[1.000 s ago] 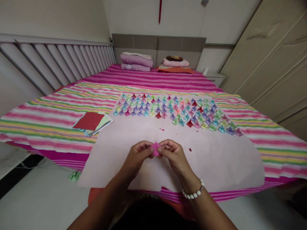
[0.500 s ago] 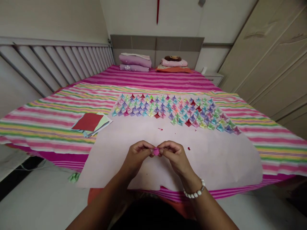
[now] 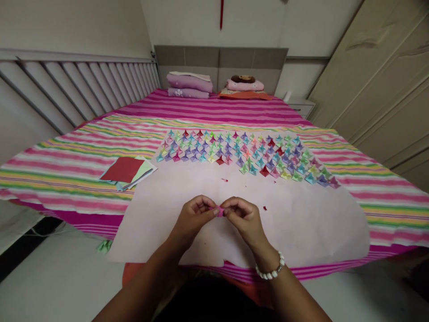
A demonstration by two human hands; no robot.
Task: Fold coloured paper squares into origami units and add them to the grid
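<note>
My left hand (image 3: 194, 218) and my right hand (image 3: 243, 218) meet over a large pale pink sheet (image 3: 301, 223) spread on a striped bed. Both pinch a small pink folded paper piece (image 3: 220, 211) between fingertips; most of it is hidden by the fingers. A white bead bracelet (image 3: 270, 270) circles my right wrist. Beyond the hands, several small folded paper pieces (image 3: 241, 154) in many colours lie in rows on the sheet.
A stack of square coloured papers (image 3: 126, 171), red on top, lies to the left on the striped bedspread (image 3: 67, 161). Pillows (image 3: 189, 84) rest at the headboard. A slatted rail (image 3: 83, 85) runs along the left, wardrobe doors (image 3: 378, 89) on the right. Tiny red scraps (image 3: 224, 180) dot the sheet.
The pink piece was spread wider between my fingertips a second ago; now it is squeezed small and mostly hidden. The hands stay in nearly the same place.
</note>
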